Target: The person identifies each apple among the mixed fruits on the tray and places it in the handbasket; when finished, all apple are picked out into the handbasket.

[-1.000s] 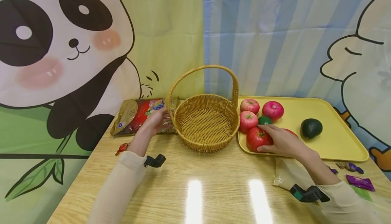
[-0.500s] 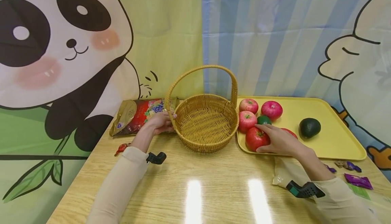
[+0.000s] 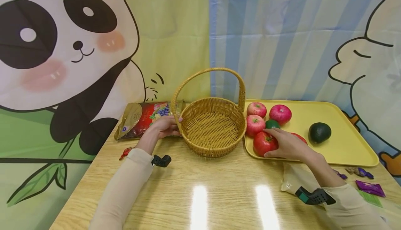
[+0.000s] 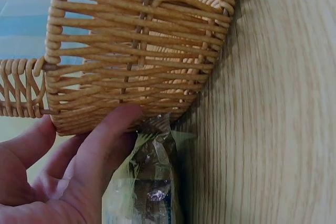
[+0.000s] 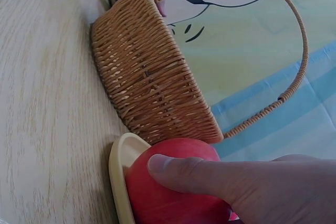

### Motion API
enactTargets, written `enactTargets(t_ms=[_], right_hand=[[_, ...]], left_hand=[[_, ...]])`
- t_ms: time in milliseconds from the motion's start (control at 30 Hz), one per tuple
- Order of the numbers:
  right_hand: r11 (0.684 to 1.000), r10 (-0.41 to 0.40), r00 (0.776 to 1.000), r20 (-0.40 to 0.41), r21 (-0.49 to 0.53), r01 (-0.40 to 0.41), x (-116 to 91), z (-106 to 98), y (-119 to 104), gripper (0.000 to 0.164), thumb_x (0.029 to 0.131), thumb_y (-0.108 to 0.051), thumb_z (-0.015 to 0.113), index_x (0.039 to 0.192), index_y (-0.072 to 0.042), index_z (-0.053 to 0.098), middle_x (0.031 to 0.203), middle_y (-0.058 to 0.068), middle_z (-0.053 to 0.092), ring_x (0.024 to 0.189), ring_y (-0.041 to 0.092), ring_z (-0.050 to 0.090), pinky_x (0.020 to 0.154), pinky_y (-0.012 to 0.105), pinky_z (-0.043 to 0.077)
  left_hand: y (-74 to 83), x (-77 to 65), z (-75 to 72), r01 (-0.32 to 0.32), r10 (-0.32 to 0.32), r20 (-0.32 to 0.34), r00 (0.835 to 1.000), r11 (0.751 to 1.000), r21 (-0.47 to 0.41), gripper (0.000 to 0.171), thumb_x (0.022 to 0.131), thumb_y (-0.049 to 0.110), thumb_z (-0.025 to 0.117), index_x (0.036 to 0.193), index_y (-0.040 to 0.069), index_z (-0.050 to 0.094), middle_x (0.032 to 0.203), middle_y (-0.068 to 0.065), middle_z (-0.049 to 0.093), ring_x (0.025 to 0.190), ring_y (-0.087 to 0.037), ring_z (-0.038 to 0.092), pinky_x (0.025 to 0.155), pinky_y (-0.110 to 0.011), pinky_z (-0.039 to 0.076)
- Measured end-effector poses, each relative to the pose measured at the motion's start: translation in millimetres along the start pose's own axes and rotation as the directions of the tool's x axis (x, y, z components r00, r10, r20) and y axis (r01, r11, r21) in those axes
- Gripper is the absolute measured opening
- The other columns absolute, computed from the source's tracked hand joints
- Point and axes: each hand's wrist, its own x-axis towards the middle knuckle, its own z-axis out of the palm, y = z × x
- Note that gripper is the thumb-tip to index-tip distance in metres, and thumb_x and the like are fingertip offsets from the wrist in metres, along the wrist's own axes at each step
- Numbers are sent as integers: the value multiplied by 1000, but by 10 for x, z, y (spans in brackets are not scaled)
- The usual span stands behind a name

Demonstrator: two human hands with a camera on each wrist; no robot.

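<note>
Spanning the whole background, a printed curtain [image 3: 175,31] shows a panda at the left and part of a white cartoon figure at the right. Before it lies a wood-grain table [image 3: 175,188], with two bright reflections on its near part. A yellow rectangular tray [image 3: 347,136] takes up the far right. Just beside its left end stands an upright wicker basket [image 3: 213,150], its tall arched handle [image 3: 216,68] rising above the bowl. To the left of the basket lies a gold-and-red snack bag [image 3: 138,118] with printed fruit, partly behind the left hand. A pale packet [image 3: 291,181] lies under the right forearm.

The left hand [image 3: 161,125] grips the left side of the basket near the foot of the handle, thumb at the rim and fingers against the outer weave. The right hand [image 3: 291,144] is curved around a red tomato [image 3: 263,143], which sits in the near left corner of the tray; the right wrist view shows the thumb lying across it.

Behind the tomato are two pink apples [image 3: 255,124], a deeper pink apple [image 3: 280,114] and a partly hidden dark green fruit [image 3: 272,124]. An avocado [image 3: 319,132] lies farther right, and a red fruit [image 3: 299,137] peeks past the right hand.

Smallest are the sweets: a purple wrapped candy [image 3: 370,188] at the right and a red wrapped candy [image 3: 126,152] at the left.
</note>
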Motion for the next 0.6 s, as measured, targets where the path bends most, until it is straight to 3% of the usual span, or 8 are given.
enactTargets(t_ms=[300, 600], right_hand=[[999, -2, 1000, -21, 34, 3, -12, -33, 12, 84, 69, -47, 84, 133, -3, 52, 125, 24, 59, 107, 39, 60, 86, 57, 52], [998, 1, 999, -33, 58, 1, -54, -275, -63, 88, 69, -48, 84, 136, -3, 50, 130, 26, 56, 110, 42, 58, 86, 58, 52]], left_hand=[[22, 8, -8, 9, -9, 32, 999, 1000, 11, 48, 104, 14, 43, 146, -6, 32, 150, -29, 36, 138, -40, 38, 83, -37, 56], [20, 7, -11, 13, -13, 21, 1000, 1000, 17, 46, 104, 14, 43, 145, -5, 34, 149, -29, 37, 138, -40, 39, 87, -39, 55]])
